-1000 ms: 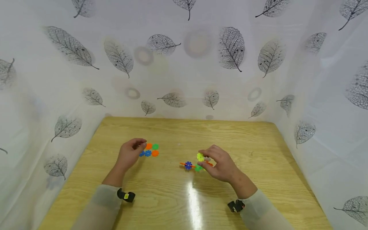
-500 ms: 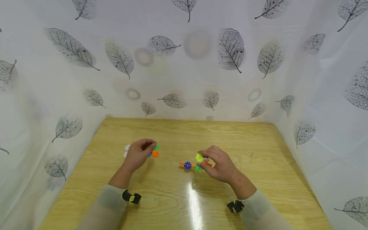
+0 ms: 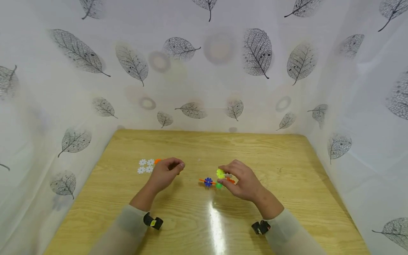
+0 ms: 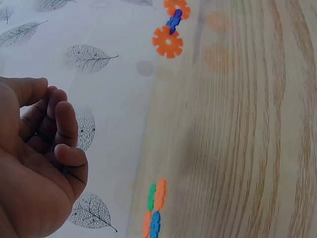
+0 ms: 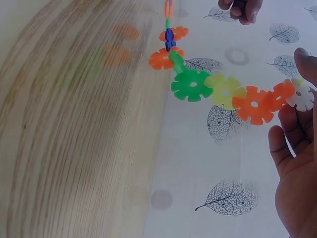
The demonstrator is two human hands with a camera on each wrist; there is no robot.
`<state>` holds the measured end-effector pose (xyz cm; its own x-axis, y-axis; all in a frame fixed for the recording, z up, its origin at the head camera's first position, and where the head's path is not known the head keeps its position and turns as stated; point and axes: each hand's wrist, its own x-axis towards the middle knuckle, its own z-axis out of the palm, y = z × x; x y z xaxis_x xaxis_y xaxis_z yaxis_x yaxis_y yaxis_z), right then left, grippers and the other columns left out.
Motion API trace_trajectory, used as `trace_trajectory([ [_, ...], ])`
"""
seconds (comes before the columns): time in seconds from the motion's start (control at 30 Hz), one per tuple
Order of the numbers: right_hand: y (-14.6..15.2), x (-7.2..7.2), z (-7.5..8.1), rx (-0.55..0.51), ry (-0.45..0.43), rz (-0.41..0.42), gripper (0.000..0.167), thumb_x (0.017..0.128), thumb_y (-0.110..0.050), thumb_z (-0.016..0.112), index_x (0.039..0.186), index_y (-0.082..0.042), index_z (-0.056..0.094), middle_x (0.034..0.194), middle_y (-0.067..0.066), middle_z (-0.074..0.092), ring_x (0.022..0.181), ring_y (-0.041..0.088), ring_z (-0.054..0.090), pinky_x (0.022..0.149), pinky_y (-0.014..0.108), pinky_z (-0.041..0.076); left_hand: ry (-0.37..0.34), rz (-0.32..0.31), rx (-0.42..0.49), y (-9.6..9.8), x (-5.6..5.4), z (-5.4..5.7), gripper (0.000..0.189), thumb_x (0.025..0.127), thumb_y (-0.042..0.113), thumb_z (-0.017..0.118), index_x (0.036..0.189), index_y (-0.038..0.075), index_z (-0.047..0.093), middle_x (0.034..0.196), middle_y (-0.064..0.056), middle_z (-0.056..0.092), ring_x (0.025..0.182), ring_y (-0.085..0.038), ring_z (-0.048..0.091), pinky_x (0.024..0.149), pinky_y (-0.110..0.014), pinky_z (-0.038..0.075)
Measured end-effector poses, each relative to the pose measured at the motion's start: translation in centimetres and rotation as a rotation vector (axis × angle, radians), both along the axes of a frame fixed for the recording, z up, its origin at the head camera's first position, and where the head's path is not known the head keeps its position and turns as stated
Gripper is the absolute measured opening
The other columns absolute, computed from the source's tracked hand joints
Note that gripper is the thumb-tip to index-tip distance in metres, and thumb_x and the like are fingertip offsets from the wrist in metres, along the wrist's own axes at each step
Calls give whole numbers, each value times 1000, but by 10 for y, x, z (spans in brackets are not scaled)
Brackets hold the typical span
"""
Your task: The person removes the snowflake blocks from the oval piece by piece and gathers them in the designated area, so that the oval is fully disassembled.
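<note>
My right hand [image 3: 245, 182] pinches one end of a chain of interlocking flower-shaped plastic discs [image 3: 208, 182], with a yellow disc [image 3: 220, 173] between thumb and index finger. In the right wrist view a white disc [image 5: 300, 95] lies at the fingertips, followed by orange, yellow and green discs [image 5: 192, 85], then orange ones with a blue disc [image 5: 170, 39] set crosswise. My left hand [image 3: 165, 173] is raised left of the chain, its thumb meeting the curled index finger. I cannot tell whether anything is between those fingertips.
Several white discs [image 3: 145, 166] lie in rows on the wooden table [image 3: 178, 219], left of my left hand. Beside them an orange disc [image 3: 157, 161] peeks out; green and blue discs [image 4: 155, 223] show in the left wrist view. A leaf-printed sheet [image 3: 204, 81] surrounds the table.
My left hand has moved right, passing over the loose discs and uncovering the white ones. The right hand keeps its grip on the chain in nearly the same place.
</note>
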<state>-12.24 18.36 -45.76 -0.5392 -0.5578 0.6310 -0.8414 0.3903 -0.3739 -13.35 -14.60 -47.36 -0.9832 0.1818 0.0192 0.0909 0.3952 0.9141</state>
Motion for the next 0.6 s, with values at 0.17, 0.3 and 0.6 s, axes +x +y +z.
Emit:
trace_trajectory([
  [0.17,-1,-1,0,-10,2,13,41,89,-23,84,124,-6,73,97,-4,71,85,14,61,73,32,52,-6,-26,3,10,3,4,25,103,36,67,111,14,76,98,-19,69,85,-36,62,67,-35,51],
  [0.3,-2,-1,-2,-14,-6,21,39,91,-26,82,124,-7,72,98,-3,72,85,18,62,74,32,52,-1,-63,21,20,5,6,24,103,36,67,110,15,76,95,-11,69,88,-40,63,68,-35,52],
  [0.6,-4,-1,-2,-4,-27,20,45,84,-18,87,125,-8,72,99,-5,71,88,12,60,75,33,52,-11,-156,63,43,8,11,22,104,35,65,105,15,76,98,-17,70,89,-45,63,69,-36,53],
])
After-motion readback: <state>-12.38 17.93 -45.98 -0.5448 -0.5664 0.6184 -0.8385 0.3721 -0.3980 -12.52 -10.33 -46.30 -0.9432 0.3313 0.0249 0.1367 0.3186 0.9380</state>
